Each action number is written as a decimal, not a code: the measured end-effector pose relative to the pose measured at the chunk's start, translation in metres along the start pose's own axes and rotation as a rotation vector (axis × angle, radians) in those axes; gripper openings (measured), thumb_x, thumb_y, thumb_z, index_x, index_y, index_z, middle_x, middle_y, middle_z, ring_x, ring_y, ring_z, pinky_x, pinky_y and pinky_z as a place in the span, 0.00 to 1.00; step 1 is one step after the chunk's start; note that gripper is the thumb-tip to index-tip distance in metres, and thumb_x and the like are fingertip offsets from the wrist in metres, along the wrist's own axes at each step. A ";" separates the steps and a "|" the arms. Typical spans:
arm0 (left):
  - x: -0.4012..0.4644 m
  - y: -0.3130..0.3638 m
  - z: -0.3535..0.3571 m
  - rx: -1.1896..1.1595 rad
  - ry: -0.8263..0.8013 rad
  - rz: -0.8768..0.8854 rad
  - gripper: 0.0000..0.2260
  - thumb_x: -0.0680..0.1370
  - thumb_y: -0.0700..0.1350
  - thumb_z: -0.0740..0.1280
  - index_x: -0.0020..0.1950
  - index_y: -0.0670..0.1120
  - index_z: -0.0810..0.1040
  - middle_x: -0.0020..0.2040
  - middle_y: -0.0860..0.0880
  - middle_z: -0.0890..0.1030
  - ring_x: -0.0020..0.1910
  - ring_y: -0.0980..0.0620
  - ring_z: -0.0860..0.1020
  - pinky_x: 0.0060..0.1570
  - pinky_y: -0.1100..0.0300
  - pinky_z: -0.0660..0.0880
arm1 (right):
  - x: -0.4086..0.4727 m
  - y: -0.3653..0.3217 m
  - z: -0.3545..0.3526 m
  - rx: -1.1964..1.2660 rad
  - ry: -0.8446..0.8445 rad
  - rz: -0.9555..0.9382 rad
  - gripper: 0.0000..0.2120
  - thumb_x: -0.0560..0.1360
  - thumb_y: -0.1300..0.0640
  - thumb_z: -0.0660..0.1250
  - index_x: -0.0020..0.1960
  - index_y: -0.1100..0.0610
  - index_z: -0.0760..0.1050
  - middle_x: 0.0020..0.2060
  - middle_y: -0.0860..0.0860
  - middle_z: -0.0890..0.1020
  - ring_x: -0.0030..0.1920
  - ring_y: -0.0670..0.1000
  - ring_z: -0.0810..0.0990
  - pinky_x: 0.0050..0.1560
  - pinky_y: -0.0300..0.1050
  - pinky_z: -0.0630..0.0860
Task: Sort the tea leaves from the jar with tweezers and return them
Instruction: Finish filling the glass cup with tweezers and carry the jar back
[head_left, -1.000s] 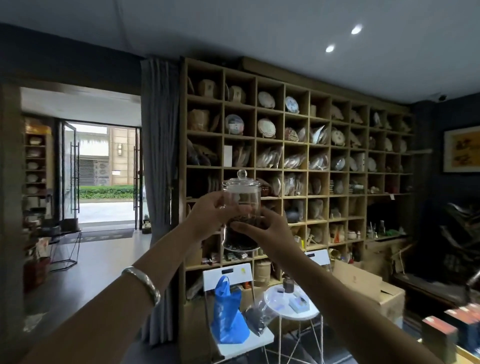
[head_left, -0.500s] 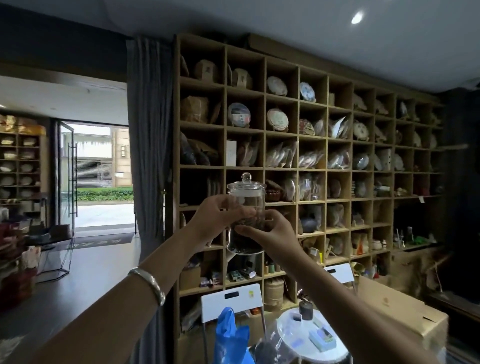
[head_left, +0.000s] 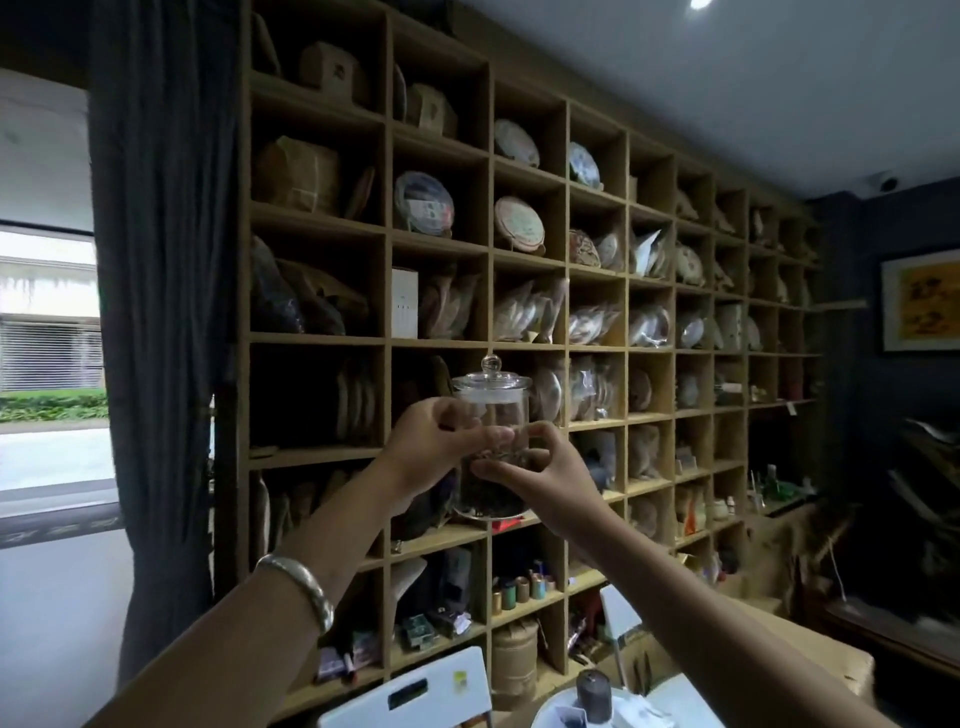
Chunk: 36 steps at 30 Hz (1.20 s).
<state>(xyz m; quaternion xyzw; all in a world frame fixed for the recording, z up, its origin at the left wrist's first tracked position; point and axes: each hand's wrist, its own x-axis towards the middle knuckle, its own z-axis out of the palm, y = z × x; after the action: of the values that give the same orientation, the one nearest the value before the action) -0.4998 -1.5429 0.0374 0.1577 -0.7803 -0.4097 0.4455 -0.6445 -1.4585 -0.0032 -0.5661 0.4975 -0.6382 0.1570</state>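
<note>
Jar, glass, lidded, tea leaves inside; held upright before far shelf, 2 hands: left hand, right hand, fingers curled round. Risk: smooth glass slipping, loose lid toppling if tilted

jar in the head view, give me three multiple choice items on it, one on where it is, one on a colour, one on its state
1. Where is the glass jar?
A. Held up in front of the wooden shelf wall
B. Standing on the floor
C. Lying on the white chair

2. What colour are the tea leaves in it?
A. Bright yellow
B. Dark brown, near black
C. White

3. What is the jar's state?
A. Tipped over and open
B. Upright, lid off
C. Upright, knobbed lid on

Answers:
1 A, the left hand and right hand grip it at shelf height.
2 B, a dark mass fills its lower part.
3 C, the lid sits on top.
</note>
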 end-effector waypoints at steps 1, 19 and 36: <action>0.013 -0.012 -0.002 -0.008 -0.001 -0.002 0.19 0.66 0.50 0.80 0.54 0.47 0.82 0.50 0.47 0.85 0.51 0.48 0.84 0.55 0.41 0.79 | 0.014 0.011 0.001 -0.001 -0.009 0.003 0.31 0.57 0.44 0.81 0.54 0.50 0.71 0.45 0.54 0.85 0.45 0.51 0.85 0.49 0.55 0.82; 0.274 -0.197 0.007 0.112 0.295 -0.158 0.24 0.67 0.44 0.79 0.61 0.42 0.78 0.53 0.44 0.84 0.54 0.44 0.83 0.52 0.51 0.81 | 0.322 0.229 -0.018 0.055 -0.199 -0.069 0.31 0.56 0.42 0.81 0.53 0.51 0.74 0.47 0.51 0.84 0.46 0.46 0.84 0.46 0.44 0.82; 0.434 -0.356 -0.031 0.273 0.553 -0.300 0.26 0.66 0.47 0.80 0.61 0.45 0.77 0.57 0.48 0.81 0.56 0.49 0.80 0.60 0.47 0.77 | 0.522 0.373 0.037 0.019 -0.366 -0.108 0.21 0.65 0.50 0.79 0.55 0.52 0.77 0.46 0.47 0.82 0.44 0.41 0.81 0.43 0.35 0.78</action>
<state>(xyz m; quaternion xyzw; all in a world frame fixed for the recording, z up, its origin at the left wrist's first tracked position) -0.7565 -2.0428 0.0135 0.4341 -0.6454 -0.3043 0.5499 -0.9089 -2.0438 -0.0154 -0.6970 0.4236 -0.5368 0.2158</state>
